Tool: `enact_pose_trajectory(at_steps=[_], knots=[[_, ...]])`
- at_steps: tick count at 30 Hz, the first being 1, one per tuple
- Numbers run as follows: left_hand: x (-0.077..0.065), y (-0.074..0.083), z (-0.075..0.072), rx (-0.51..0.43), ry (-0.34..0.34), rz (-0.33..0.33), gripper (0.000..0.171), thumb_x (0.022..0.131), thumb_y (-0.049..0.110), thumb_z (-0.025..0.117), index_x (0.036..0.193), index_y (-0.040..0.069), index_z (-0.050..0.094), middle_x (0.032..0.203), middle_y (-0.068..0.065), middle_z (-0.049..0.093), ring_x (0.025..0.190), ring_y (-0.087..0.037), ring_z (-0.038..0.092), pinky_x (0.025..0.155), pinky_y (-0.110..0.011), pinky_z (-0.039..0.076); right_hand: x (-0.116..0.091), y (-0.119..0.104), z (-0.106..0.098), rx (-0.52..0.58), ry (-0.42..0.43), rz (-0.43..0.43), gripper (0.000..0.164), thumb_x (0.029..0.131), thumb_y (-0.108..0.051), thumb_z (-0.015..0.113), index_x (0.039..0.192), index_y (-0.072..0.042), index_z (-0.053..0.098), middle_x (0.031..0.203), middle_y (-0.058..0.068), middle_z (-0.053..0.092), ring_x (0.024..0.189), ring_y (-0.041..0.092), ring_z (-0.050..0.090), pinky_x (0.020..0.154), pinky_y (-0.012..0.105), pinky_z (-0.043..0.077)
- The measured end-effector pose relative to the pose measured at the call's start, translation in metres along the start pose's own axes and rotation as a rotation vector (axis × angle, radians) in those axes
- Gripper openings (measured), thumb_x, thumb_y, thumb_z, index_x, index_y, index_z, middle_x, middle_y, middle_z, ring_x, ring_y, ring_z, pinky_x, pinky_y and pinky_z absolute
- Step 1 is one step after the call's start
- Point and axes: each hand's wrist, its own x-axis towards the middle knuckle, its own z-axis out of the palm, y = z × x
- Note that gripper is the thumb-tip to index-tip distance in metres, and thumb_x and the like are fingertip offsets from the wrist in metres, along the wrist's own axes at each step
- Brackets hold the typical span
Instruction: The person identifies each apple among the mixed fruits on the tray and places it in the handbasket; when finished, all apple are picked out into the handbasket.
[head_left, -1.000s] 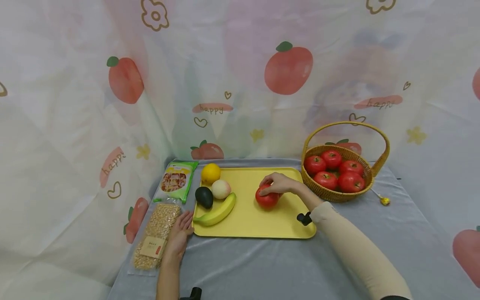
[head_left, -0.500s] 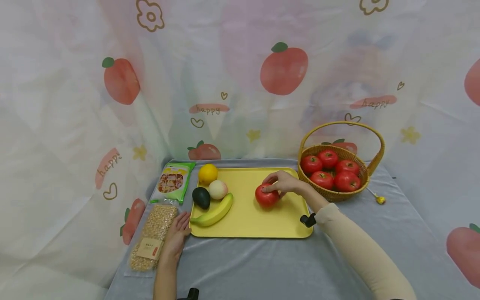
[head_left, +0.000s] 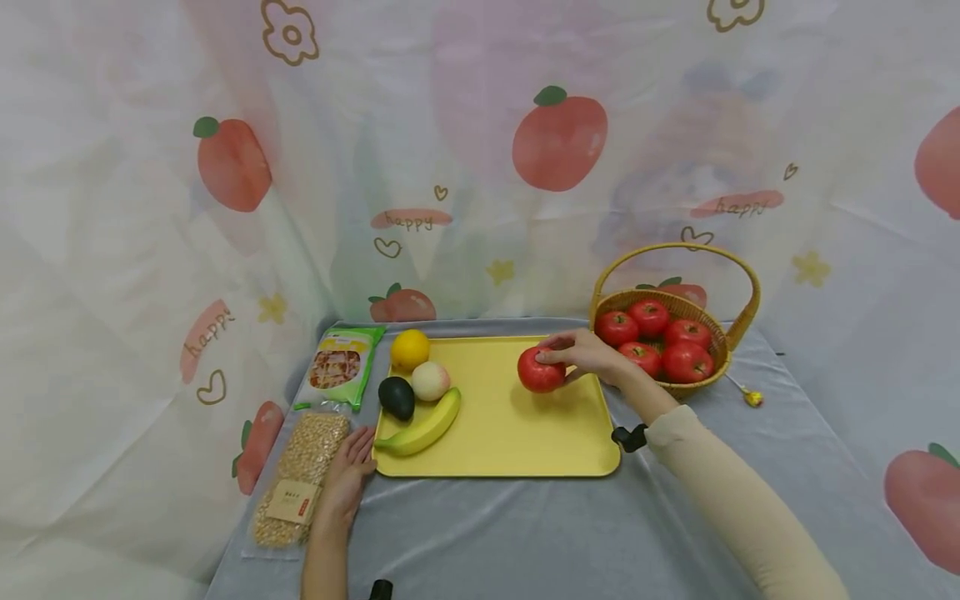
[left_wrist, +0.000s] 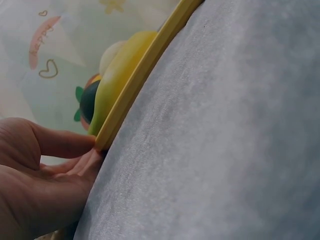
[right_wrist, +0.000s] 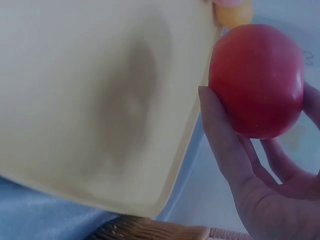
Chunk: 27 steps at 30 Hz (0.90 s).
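In the head view, my right hand (head_left: 592, 357) holds a red apple (head_left: 542, 370) between thumb and fingers, above the right side of a yellow tray (head_left: 495, 433). The right wrist view shows the apple (right_wrist: 257, 82) raised off the tray, its shadow falling on the surface. My left hand (head_left: 347, 477) is at the tray's near left corner; in the left wrist view its thumb and fingers pinch the rim (left_wrist: 125, 97). On the tray's left side lie a banana (head_left: 423, 427), a dark green avocado (head_left: 396, 398), a pale peach (head_left: 431, 381) and an orange (head_left: 410, 350).
Behind the right forearm stands a wicker basket (head_left: 744, 321) with a tall handle, holding several red apples (head_left: 687, 362). Left of the tray lie a green-edged food packet (head_left: 341, 367) and a clear bag of grains (head_left: 303, 467). A small yellow flower tag (head_left: 753, 398) hangs by the basket.
My right hand has lifted the apple off the tray and moved it back toward the basket side. The left hand stays at the tray corner. The head view has shifted slightly.
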Motion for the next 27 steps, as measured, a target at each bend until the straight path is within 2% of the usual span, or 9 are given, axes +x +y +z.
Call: enact_pose_trajectory(at_steps=[9, 16, 22, 27], knots=[[-0.002, -0.002, -0.001, 0.000, 0.001, -0.010, 0.073, 0.096, -0.024, 0.039, 0.163, -0.007, 0.015, 0.167, -0.028, 0.023, 0.157, -0.036, 0.023, 0.126, -0.044, 0.023, -0.009, -0.001, -0.018, 0.044, 0.059, -0.005, 0.058, 0.095, -0.031, 0.079, 0.141, -0.001, 0.060, 0.139, 0.022, 0.058, 0.113, 0.033, 0.065, 0.084, 0.051, 0.063], [-0.001, -0.002, -0.002, 0.006, -0.004, -0.017, 0.073, 0.097, -0.022, 0.040, 0.163, -0.005, 0.016, 0.168, -0.027, 0.023, 0.156, -0.035, 0.024, 0.125, -0.039, 0.027, -0.021, -0.006, -0.033, 0.112, 0.111, 0.002, 0.059, 0.095, -0.030, 0.078, 0.141, 0.001, 0.058, 0.141, 0.022, 0.055, 0.119, 0.034, 0.061, 0.089, 0.053, 0.061], [-0.001, -0.002, -0.002, 0.015, -0.007, -0.022, 0.073, 0.097, -0.022, 0.040, 0.163, -0.005, 0.015, 0.168, -0.027, 0.023, 0.157, -0.035, 0.024, 0.125, -0.041, 0.026, -0.033, -0.011, -0.048, 0.081, 0.171, 0.017, 0.064, 0.095, -0.037, 0.078, 0.144, -0.001, 0.056, 0.140, 0.023, 0.057, 0.108, 0.028, 0.069, 0.094, 0.056, 0.059], [0.000, -0.002, -0.002, 0.012, -0.006, -0.021, 0.074, 0.096, -0.022, 0.040, 0.163, -0.006, 0.015, 0.168, -0.028, 0.023, 0.156, -0.036, 0.023, 0.125, -0.038, 0.027, -0.042, -0.014, -0.060, 0.137, 0.217, 0.022, 0.068, 0.096, -0.035, 0.077, 0.148, 0.001, 0.052, 0.144, 0.027, 0.053, 0.101, 0.025, 0.073, 0.097, 0.062, 0.054]])
